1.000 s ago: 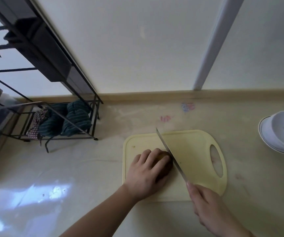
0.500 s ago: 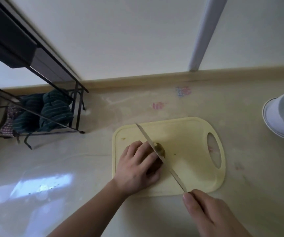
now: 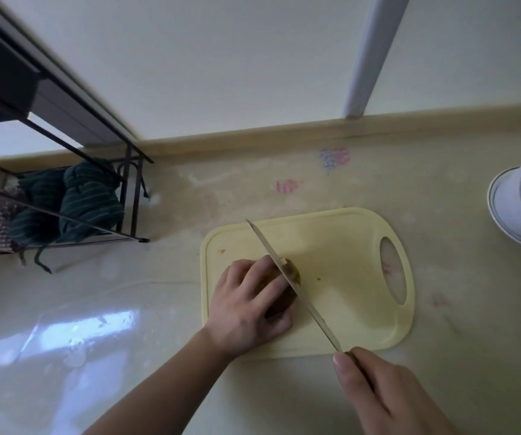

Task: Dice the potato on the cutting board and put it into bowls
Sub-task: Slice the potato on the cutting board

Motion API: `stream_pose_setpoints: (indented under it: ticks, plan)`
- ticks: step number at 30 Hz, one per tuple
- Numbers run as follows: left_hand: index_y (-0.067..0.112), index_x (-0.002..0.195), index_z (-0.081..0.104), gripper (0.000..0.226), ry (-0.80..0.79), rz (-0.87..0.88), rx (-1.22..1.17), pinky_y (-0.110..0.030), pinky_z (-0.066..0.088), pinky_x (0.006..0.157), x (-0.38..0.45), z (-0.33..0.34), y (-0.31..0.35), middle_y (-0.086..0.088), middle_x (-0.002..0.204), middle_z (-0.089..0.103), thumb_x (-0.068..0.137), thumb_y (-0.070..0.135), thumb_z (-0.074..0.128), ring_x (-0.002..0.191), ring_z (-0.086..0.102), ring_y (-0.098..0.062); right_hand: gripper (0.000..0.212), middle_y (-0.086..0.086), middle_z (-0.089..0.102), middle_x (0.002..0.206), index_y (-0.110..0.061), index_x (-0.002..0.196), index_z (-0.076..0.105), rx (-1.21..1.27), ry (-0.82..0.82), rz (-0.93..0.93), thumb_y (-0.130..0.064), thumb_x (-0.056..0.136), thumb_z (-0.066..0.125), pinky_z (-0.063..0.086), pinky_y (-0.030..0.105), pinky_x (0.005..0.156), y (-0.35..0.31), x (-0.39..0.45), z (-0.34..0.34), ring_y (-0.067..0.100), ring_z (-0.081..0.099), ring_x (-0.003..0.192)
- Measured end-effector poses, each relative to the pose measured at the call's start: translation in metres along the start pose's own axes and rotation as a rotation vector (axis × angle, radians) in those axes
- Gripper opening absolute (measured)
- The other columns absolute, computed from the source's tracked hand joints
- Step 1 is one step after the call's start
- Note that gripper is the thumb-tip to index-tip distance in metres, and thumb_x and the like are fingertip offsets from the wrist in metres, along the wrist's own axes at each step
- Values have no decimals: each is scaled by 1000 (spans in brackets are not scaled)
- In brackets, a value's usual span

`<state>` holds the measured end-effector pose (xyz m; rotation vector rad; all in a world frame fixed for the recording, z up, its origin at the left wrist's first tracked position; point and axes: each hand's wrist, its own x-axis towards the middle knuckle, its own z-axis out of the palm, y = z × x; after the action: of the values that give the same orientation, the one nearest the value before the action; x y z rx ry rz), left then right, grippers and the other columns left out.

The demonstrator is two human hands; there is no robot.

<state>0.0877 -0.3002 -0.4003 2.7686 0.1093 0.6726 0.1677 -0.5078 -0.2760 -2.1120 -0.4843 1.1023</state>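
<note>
My left hand [image 3: 249, 304] curls over the potato [image 3: 290, 271] on the board [image 3: 347, 246]. My right hand [image 3: 387, 394], at 5 o'clock, grips the knife [image 3: 293, 287]. The potato looks hard and round, so it may roll; I should hold it by the sides.

A shiny, pale beige stone counter [image 3: 284, 183] runs up to a plain white wall [image 3: 221, 58]. A white pipe [image 3: 369, 54] goes down the wall. On the left stands a black wire rack [image 3: 133, 196] holding dark green striped cloths [image 3: 86, 202]. Light shines on the counter.
</note>
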Motion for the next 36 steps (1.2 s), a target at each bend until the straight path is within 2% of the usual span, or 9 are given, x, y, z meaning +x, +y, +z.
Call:
stream_pose_setpoints:
  ticks: [3, 8, 13, 17, 21, 24, 26, 31, 36]
  plan:
    - [23, 119, 60, 39, -7, -5, -10, -40, 52, 79, 1, 0, 0, -5, 130, 61, 84, 37, 69, 88, 66, -36, 44, -11, 52, 51, -31, 63, 47, 9, -22, 16, -68, 79, 29, 36, 17, 54, -2, 0, -1, 5, 51, 52]
    - [22, 120, 60, 45, -15, -9, -22, -38, 51, 79, 3, 1, -1, -5, 130, 63, 79, 35, 75, 88, 67, -35, 74, -15, 52, 55, -47, 69, 46, -32, -28, -25, -101, 49, 1, 35, 13, 52, -4, 5, -2, 4, 49, 54]
    - [19, 119, 61, 48, -2, -5, -54, -37, 50, 79, 4, 1, -2, -6, 128, 63, 77, 32, 78, 87, 67, -35, 42, -9, 50, 56, -44, 67, 46, -44, -38, -16, -75, 70, 17, 34, 20, 55, -6, 11, -3, 8, 45, 53]
    - [21, 118, 60, 50, -2, 12, -46, -38, 51, 77, 5, 1, -2, -2, 130, 58, 74, 33, 80, 85, 67, -36, 55, -11, 50, 55, -22, 60, 38, -59, -50, -50, -73, 76, 21, 34, 23, 55, -7, 23, 0, 9, 44, 52]
    - [21, 119, 58, 51, -19, -4, -65, -38, 49, 78, 6, -1, -4, -3, 130, 58, 74, 33, 80, 85, 66, -37, 55, -12, 51, 53, -21, 61, 41, -61, -42, -18, -70, 79, 23, 36, 22, 55, -5, 15, 0, 7, 47, 52]
    - [21, 119, 58, 51, -27, -10, -73, -38, 49, 79, 7, -1, -4, -3, 129, 58, 74, 33, 80, 86, 66, -36, 58, -18, 56, 59, -46, 76, 48, -75, 22, 26, -88, 66, 9, 39, 15, 57, -3, -5, -4, 2, 54, 59]
    - [21, 120, 58, 51, -27, -14, -71, -37, 48, 79, 7, -1, -4, -3, 129, 58, 75, 33, 79, 87, 66, -37, 51, -26, 57, 65, -53, 86, 43, -106, 13, 52, -81, 65, 6, 41, 14, 62, -2, -8, -6, -1, 55, 66]
    - [21, 120, 58, 51, -32, -30, -71, -39, 49, 78, 7, 0, -2, -5, 129, 59, 75, 34, 79, 87, 66, -36, 56, -10, 49, 53, -24, 62, 46, -83, -68, -31, -72, 79, 21, 36, 25, 54, 11, 30, 5, 8, 44, 50]
    - [20, 119, 60, 48, -49, -41, -70, -38, 48, 77, 5, 0, -4, -10, 124, 67, 77, 36, 76, 85, 64, -35, 55, -7, 43, 50, -23, 61, 42, -89, -37, -89, -68, 86, 23, 38, 30, 56, 18, 56, 15, 8, 40, 50]
